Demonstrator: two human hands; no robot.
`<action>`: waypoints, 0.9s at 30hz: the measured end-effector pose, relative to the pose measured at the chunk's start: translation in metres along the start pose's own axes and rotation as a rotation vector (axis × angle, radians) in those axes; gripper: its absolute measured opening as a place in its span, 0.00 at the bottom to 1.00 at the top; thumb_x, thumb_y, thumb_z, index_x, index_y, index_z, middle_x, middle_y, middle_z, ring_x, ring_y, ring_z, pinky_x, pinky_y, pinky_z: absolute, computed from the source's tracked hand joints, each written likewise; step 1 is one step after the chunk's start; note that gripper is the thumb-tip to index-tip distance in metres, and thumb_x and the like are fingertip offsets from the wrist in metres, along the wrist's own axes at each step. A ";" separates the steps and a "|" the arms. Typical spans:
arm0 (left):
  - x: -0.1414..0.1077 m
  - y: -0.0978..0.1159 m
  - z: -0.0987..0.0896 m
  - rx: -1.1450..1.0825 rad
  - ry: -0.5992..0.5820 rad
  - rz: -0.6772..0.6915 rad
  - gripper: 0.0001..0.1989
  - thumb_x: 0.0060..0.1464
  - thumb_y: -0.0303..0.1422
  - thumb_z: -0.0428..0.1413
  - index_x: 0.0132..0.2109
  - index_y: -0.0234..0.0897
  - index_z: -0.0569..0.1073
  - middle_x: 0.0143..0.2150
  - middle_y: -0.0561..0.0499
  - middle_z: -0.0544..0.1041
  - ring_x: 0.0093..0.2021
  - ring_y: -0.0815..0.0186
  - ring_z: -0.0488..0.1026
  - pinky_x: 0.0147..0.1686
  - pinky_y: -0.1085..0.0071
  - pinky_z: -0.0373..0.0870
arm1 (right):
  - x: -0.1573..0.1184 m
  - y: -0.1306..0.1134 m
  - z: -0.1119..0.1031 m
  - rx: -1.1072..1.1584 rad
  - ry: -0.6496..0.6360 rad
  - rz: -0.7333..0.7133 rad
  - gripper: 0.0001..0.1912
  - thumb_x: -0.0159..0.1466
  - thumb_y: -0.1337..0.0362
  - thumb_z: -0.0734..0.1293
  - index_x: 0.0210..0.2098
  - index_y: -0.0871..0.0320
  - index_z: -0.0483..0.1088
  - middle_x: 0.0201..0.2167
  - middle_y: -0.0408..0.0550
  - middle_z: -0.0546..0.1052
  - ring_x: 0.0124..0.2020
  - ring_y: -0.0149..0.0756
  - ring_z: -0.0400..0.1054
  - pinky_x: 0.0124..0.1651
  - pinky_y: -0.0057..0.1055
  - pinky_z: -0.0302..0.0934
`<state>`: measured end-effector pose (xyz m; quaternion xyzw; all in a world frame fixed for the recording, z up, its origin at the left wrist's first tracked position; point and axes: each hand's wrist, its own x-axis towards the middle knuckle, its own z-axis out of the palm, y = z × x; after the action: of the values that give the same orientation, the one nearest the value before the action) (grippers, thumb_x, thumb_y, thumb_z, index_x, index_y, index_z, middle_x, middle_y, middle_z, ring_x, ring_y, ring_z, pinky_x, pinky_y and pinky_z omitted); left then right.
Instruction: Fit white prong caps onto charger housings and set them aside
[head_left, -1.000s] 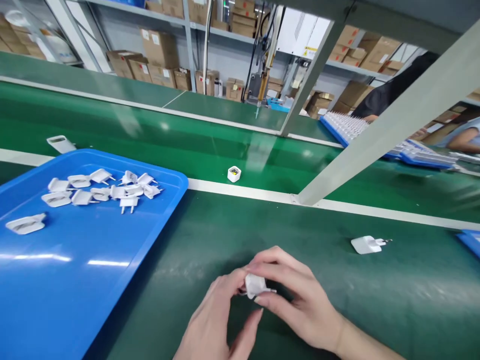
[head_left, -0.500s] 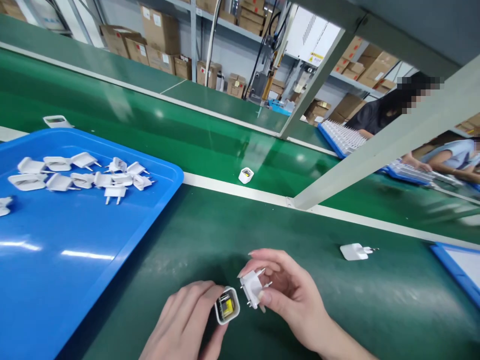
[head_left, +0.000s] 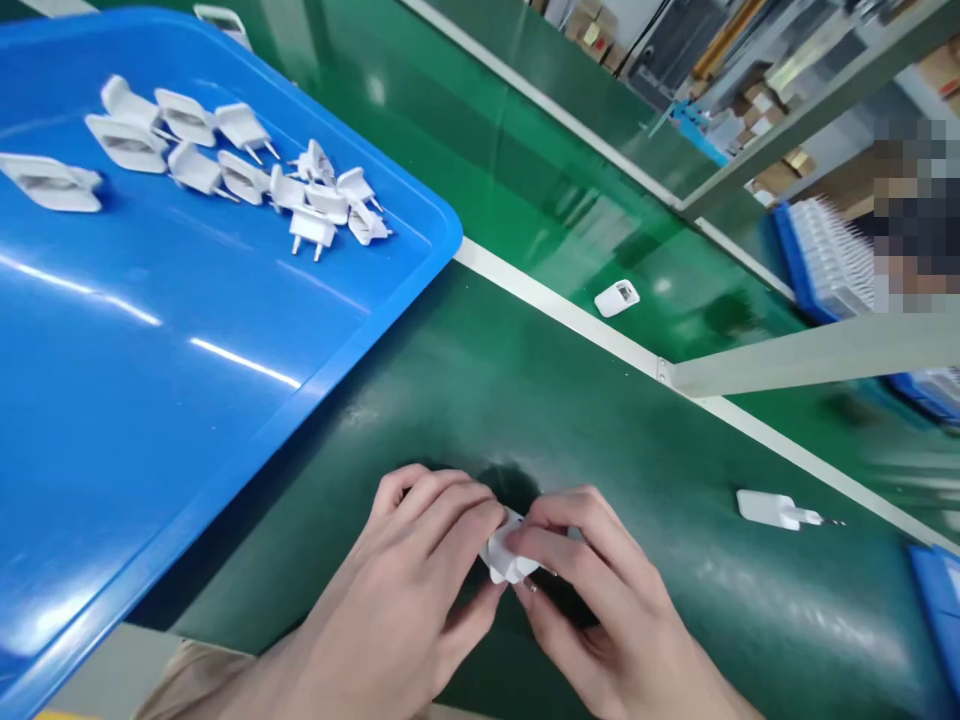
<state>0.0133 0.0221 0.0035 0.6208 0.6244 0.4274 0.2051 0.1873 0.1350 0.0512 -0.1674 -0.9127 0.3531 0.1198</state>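
Note:
Close together over the green bench, my two hands pinch white charger parts against each other. My left hand (head_left: pixel 420 570) is closed around a white charger housing, which its fingers almost wholly hide. Between the thumb and fingers of my right hand (head_left: pixel 607 580) is a white plug cover (head_left: pixel 513 562) with metal pins, set against the housing's end. Whether the two parts are fully seated I cannot tell. To the right, a charger with plug pins (head_left: pixel 766 508) lies on its side on the bench.
A blue tray (head_left: pixel 187 480) at left carries several loose white plug covers (head_left: pixel 311 230). One open housing (head_left: pixel 617 298) lies on the green belt beyond the white rail (head_left: pixel 555 300). A slanted metal post (head_left: pixel 810 355) rises at right, near another blue tray (head_left: pixel 934 600).
My hands have come together, bringing the plug cover from beside the housing onto its open end. The view has tilted and shifted, and the housing on the belt sits farther right in it.

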 end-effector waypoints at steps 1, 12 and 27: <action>0.000 0.000 0.000 -0.007 -0.002 0.003 0.12 0.63 0.24 0.57 0.52 0.38 0.72 0.49 0.54 0.78 0.53 0.65 0.71 0.58 0.62 0.57 | 0.000 -0.002 0.000 -0.019 0.010 0.004 0.15 0.69 0.76 0.66 0.53 0.59 0.71 0.46 0.53 0.72 0.44 0.39 0.69 0.47 0.37 0.70; -0.001 -0.003 0.007 0.089 -0.008 0.030 0.10 0.66 0.23 0.52 0.53 0.33 0.70 0.36 0.51 0.74 0.37 0.61 0.68 0.40 0.59 0.59 | 0.005 -0.006 0.004 -0.018 0.111 0.088 0.10 0.69 0.73 0.68 0.48 0.56 0.71 0.36 0.48 0.78 0.33 0.37 0.72 0.35 0.34 0.71; -0.001 -0.004 0.004 0.006 -0.050 -0.024 0.04 0.66 0.30 0.58 0.44 0.37 0.68 0.38 0.52 0.69 0.37 0.62 0.65 0.40 0.60 0.59 | -0.004 -0.004 0.006 0.068 0.121 0.202 0.10 0.67 0.73 0.71 0.45 0.55 0.72 0.32 0.45 0.76 0.28 0.34 0.68 0.29 0.32 0.66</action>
<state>0.0138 0.0228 -0.0022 0.6243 0.6279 0.4073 0.2238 0.1881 0.1273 0.0497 -0.2753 -0.8698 0.3832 0.1442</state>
